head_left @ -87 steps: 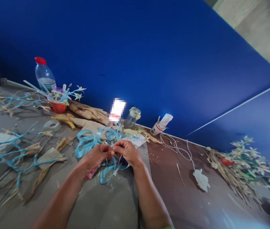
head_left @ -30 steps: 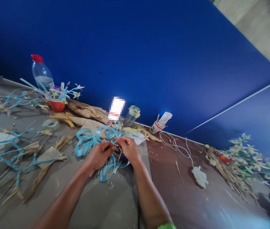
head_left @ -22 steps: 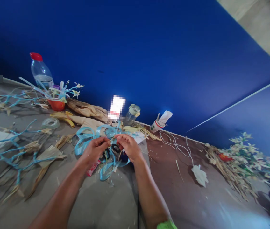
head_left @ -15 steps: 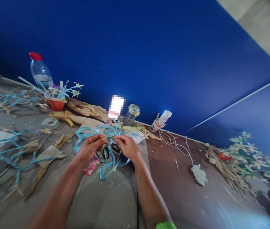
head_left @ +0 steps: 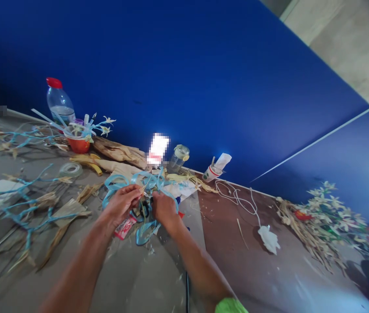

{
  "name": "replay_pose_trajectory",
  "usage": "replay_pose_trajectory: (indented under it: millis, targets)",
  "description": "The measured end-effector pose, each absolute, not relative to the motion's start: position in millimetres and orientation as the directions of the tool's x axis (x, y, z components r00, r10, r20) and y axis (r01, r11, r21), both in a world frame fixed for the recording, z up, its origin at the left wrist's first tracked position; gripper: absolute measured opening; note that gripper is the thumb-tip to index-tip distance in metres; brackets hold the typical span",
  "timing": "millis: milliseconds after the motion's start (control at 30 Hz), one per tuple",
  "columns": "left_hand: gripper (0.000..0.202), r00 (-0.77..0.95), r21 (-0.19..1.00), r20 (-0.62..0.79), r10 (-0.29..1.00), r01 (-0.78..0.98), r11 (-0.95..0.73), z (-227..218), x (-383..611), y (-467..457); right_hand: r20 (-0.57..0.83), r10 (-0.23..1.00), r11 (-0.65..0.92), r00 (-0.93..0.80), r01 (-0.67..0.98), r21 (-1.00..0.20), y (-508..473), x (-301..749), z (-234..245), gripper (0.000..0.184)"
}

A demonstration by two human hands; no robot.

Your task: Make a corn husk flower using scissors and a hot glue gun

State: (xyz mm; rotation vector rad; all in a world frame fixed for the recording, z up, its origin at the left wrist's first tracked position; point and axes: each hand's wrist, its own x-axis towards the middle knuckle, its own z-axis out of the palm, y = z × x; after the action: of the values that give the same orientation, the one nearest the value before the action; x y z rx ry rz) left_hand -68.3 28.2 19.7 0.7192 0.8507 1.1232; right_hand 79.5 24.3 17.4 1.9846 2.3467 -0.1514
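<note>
My left hand (head_left: 123, 202) is closed, thumb and forefinger pinched on a small pale strip that looks like dried husk. Close by on the right, my right hand (head_left: 165, 208) is curled with its knuckles up. Its fingertips are hidden, so what they hold cannot be made out. Between the hands lies a black scissor-like handle (head_left: 144, 209), partly covered. Loops of light blue ribbon (head_left: 114, 179) lie around and behind both hands. A red and white packet (head_left: 125, 228) rests below my left hand.
Left are blue-wrapped branches (head_left: 28, 202), a tape roll (head_left: 71, 169), and a red cup (head_left: 79, 144) before a red-capped bottle (head_left: 59, 102). Behind stand a clear jar (head_left: 178, 157) and a white cup (head_left: 211, 173). Right are a white cable (head_left: 236, 198) and white flowers (head_left: 331, 204).
My right hand has moved down and slightly left, turned knuckles up, and now covers a black loop seen before. My left hand keeps its pinch. The view has shifted slightly.
</note>
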Motion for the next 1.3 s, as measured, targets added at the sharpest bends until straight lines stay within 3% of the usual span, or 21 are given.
replay_pose_trajectory:
  millis: [167,367,700,867,1067,1300]
  targets:
    - [0.024,0.201,0.84,-0.206,0.958,-0.466,0.278,17,-67,28,-0.053,0.98,0.189,-0.19,0.981,-0.037,20,81,26,0.028]
    - [0.025,0.204,0.819,-0.216,0.955,-0.494,0.291,8,-66,32,0.18,0.956,0.241,-0.23,0.97,-0.037,15,96,53,0.024]
    - [0.027,0.192,0.825,-0.096,0.977,-0.533,0.186,24,-58,22,0.554,0.809,0.333,-0.194,0.929,-0.161,20,107,51,0.02]
    - [0.025,0.144,0.782,-0.109,0.984,-0.598,0.174,27,-59,22,0.489,0.82,0.429,-0.298,0.885,-0.18,15,94,32,0.02]
    - [0.026,0.136,0.731,-0.156,0.978,-0.651,0.207,24,-58,25,0.421,0.873,0.395,-0.246,0.863,-0.314,7,79,20,0.026]
    - [0.028,0.138,0.711,-0.164,0.977,-0.67,0.214,23,-55,23,0.362,0.924,0.357,-0.121,0.61,-0.707,4,72,15,0.034]
